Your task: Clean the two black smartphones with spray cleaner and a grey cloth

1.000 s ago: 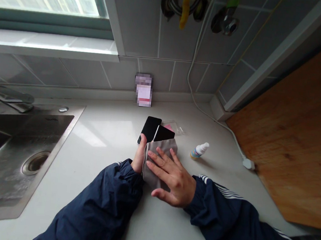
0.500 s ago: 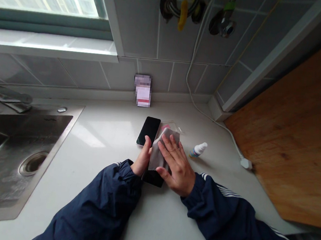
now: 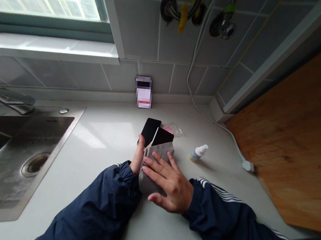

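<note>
I log the right hand (image 3: pixel 172 186) spread wide, fingers apart, pressing flat on a grey microfibre cloth (image 3: pixel 159 150). The cloth covers the lower part of a second black phone (image 3: pixel 163 137), whose upper end projects from the cloth's top edge above the white countertop (image 3: pixel 97 205). The left hand (image 3: pixel 138 157) stands on its edge against the cloth's left side, fingers curled; from here I cannot tell whether it pinches the cloth. Its fingertips touch the lower end of a black phone (image 3: pixel 149 131), which lies screen up, touching the second phone. Behind both lies a clear plastic packet (image 3: pixel 175 130) with pink inside. A small white-capped dropper bottle (image 3: pixel 198 153) lies on its side to the right, near the cloth. A stainless steel sink (image 3: pixel 3 199) is set into the countertop on the left.
</note>
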Demonstrator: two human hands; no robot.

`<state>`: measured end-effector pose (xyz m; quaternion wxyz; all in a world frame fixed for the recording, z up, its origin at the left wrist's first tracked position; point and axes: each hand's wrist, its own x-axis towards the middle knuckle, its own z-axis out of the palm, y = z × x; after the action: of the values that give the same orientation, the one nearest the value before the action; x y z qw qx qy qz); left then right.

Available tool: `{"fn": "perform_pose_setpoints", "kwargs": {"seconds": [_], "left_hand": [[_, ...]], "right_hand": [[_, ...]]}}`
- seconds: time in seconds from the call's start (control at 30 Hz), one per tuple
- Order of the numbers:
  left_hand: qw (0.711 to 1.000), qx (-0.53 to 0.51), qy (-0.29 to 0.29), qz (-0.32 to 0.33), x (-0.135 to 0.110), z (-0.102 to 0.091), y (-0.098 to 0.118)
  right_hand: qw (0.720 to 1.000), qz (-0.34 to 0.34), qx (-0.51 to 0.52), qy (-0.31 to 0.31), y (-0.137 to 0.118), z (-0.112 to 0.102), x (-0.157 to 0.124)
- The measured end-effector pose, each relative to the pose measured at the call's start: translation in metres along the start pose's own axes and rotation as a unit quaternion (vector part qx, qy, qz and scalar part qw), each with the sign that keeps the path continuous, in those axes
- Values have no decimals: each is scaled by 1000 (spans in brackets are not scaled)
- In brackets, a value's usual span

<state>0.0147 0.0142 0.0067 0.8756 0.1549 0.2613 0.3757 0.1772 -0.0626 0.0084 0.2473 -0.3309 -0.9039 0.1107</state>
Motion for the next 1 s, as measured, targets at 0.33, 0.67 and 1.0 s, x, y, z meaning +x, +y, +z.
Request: {"fn": "perform_pose_setpoints", "kwargs": {"seconds": [0.33, 0.67, 1.0], "left_hand": [[1000, 21, -10, -20, -1, 3, -8], [996, 53, -73, -2, 2, 7, -9], [999, 36, -10, -35, 0, 12, -3]], "right_hand": [[990, 96, -64, 82, 14, -3, 5], [982, 139, -68, 109, 24, -4, 6], [988, 122, -55, 77, 20, -3, 5]]}}
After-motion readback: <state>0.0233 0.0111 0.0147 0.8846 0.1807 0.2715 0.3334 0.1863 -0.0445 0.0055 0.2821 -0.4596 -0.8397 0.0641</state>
